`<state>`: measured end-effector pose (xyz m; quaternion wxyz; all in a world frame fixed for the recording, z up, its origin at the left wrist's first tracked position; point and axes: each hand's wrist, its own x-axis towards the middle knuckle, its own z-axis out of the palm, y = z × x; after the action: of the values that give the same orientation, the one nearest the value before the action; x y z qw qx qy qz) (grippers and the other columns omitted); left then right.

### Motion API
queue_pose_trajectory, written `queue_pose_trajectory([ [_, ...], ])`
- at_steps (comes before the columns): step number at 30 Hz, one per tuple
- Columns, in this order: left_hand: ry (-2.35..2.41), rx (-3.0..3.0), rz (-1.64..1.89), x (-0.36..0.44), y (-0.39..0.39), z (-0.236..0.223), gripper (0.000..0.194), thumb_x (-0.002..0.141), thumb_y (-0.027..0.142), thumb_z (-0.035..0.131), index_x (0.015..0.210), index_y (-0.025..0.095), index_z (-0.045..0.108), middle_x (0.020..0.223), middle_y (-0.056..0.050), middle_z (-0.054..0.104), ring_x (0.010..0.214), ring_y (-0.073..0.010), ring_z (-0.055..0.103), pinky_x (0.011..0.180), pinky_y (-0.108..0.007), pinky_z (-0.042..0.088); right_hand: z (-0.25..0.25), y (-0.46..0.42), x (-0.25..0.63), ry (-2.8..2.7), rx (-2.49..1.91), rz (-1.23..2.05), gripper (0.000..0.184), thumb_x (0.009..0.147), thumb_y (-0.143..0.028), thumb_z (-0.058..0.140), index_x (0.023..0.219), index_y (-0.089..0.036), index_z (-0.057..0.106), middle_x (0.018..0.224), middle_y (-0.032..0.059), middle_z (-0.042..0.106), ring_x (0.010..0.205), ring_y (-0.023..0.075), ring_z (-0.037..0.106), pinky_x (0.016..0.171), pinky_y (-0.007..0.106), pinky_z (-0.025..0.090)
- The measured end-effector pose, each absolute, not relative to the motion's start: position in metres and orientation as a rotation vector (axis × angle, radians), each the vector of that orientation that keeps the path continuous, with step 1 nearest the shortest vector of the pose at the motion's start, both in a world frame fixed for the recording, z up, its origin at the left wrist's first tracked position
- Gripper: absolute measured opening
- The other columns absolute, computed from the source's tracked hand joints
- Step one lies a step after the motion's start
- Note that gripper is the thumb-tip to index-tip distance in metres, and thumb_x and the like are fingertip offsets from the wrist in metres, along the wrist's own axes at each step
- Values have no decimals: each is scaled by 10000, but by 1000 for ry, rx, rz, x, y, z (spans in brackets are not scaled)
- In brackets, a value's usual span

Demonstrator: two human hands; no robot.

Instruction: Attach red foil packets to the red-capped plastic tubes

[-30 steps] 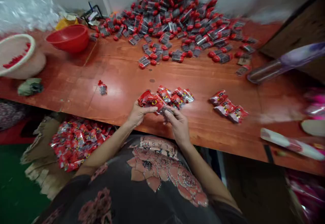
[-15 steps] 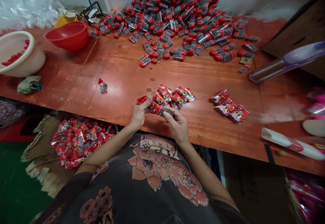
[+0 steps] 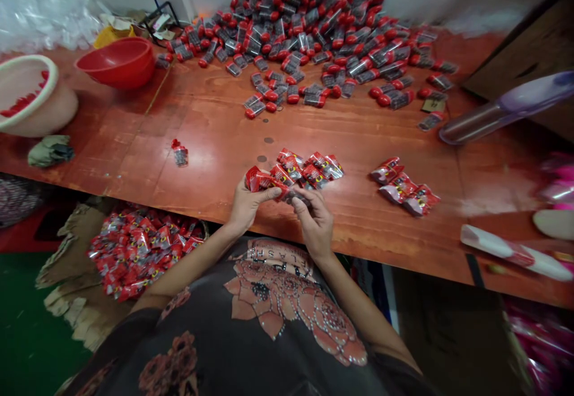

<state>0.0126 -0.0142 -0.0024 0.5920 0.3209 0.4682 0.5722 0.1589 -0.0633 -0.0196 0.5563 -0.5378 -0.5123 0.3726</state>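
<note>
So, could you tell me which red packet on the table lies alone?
The packet left of the left hand: it lies alone, apart from the big heap.

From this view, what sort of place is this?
Likely a hand-packing workshop: a long wooden bench, a heap of red-capped packets on it, red foil packets piled on cardboard below.

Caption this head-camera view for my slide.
Left hand and right hand hold red foil packets at a wooden table, a red-tipped packet heap beyond.
</note>
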Motion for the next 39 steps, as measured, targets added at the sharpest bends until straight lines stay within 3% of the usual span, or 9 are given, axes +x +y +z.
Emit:
queue_pose_trajectory([
  [2,1099,751,1365,13,-15,-3,303,530,201,909,720,190,672,698,37,644,657,-103,570,720,-263,492,-17,-64,159,-1269,-1244,809,219,905,-260,612,1094,-314,708,1047,31,660,1022,207,614,924,420,496],
  [4,1100,754,1373,14,-16,-4,279,549,209,904,680,188,659,675,37,627,634,-97,551,709,-264,492,-15,-64,158,-1258,-1249,821,210,902,-268,619,1084,-312,713,1037,33,664,985,204,621,889,412,511],
  [7,1097,760,1334,14,-16,-4,285,542,207,907,689,187,663,685,31,629,630,-102,549,697,-275,491,-16,-64,156,-1090,-1289,1010,207,904,-332,613,1080,-285,711,930,31,658,743,157,610,659,336,527],
  [11,1085,758,1269,13,-16,-6,348,540,219,906,818,195,698,769,16,676,696,-125,600,755,-303,500,-19,-62,154,-859,-1246,1270,237,893,-371,621,1089,-266,701,691,-19,599,523,102,498,451,253,420],
  [15,1048,742,1216,13,-20,-9,543,517,214,909,1018,209,702,868,-2,722,774,-156,655,829,-335,510,-20,-61,152,-849,-1203,1329,254,859,-354,668,1099,-277,700,745,-21,639,560,98,549,510,255,489],
  [20,1029,697,1179,12,-22,-6,501,525,178,898,989,183,711,846,-25,729,755,-160,667,808,-312,519,-21,-60,149,-957,-1216,1314,297,855,-389,658,1134,-292,685,961,24,645,651,128,611,587,313,570],
  [25,1072,628,1198,10,-16,-3,518,462,159,918,941,176,722,813,-14,724,721,-145,659,786,-294,521,-22,-56,155,-1175,-1189,1288,415,883,-366,622,1297,-332,619,1189,68,624,1053,221,626,903,401,558],
  [31,1037,634,1120,7,-16,-6,364,540,236,899,857,160,736,831,-47,735,741,-173,676,748,-312,550,-28,-48,159,-1097,-1192,1331,358,838,-327,662,1194,-305,693,1018,34,660,859,179,634,806,370,569],
  [39,1045,527,1136,4,-13,-19,237,570,215,891,738,156,736,760,-34,733,655,-137,660,721,-301,564,-40,-36,154,-945,-1258,1398,266,752,-343,743,984,-217,713,804,-7,663,690,141,585,653,294,527],
])
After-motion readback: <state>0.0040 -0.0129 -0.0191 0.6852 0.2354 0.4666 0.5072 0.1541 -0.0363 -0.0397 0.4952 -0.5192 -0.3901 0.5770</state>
